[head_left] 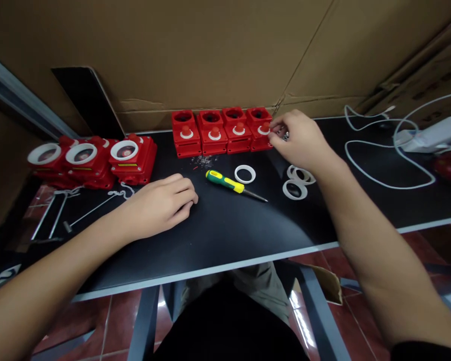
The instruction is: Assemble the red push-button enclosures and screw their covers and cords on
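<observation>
My left hand (169,200) rests palm down on the black tabletop, its fingers loosely curled and slightly apart, with no object seen in it. My right hand (296,135) reaches to the right side of the rightmost red housing (260,134). Its thumb and forefinger come together by that housing's small capped outlet; what they pinch, if anything, is hidden. Small shiny metal pieces (285,136) show in the curve of this hand. Between the hands lie a green and yellow screwdriver (225,181) and a white ring (245,174). Several more white rings (295,190) lie below my right wrist.
More red housings (212,138) stand in the row along the cardboard wall (210,60). At left are three red units with white rings (131,158) and metal T-shaped rods (92,210). Debris (203,161) lies before the row. A white cable (391,146) loops at right.
</observation>
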Demonstrator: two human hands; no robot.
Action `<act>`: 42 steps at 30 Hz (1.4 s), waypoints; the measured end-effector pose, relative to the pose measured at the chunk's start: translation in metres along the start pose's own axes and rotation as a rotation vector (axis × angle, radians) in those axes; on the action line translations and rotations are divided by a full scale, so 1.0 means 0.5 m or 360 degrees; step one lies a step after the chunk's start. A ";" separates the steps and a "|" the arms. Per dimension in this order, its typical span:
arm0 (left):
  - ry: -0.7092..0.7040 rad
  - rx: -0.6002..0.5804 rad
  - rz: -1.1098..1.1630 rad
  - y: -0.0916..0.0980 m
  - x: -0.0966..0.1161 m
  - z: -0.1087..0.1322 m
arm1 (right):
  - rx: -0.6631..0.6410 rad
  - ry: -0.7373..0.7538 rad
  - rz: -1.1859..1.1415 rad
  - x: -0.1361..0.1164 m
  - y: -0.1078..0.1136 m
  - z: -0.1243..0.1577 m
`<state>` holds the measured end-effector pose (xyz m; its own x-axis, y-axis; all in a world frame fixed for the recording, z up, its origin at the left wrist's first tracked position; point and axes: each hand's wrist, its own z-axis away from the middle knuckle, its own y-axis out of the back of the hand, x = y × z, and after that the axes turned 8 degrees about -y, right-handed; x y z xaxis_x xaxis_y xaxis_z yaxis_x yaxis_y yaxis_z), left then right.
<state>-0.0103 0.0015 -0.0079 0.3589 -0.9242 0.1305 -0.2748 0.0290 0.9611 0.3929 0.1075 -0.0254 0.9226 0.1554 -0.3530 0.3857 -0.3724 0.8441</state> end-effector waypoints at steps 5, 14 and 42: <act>-0.0035 0.0064 0.0032 -0.005 -0.004 -0.001 | 0.0033 0.0124 -0.0092 -0.021 -0.011 0.016; -0.0117 0.0072 0.0037 -0.014 -0.001 0.000 | -0.0120 0.0026 -0.0114 -0.021 -0.055 0.011; -0.0055 0.0075 0.0004 0.008 0.011 -0.001 | 0.0261 -0.0185 -0.0310 -0.033 0.034 0.016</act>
<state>-0.0092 -0.0033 -0.0034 0.3274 -0.9367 0.1239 -0.3177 0.0143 0.9481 0.3840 0.0911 -0.0085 0.8211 0.1363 -0.5543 0.5421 -0.4903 0.6825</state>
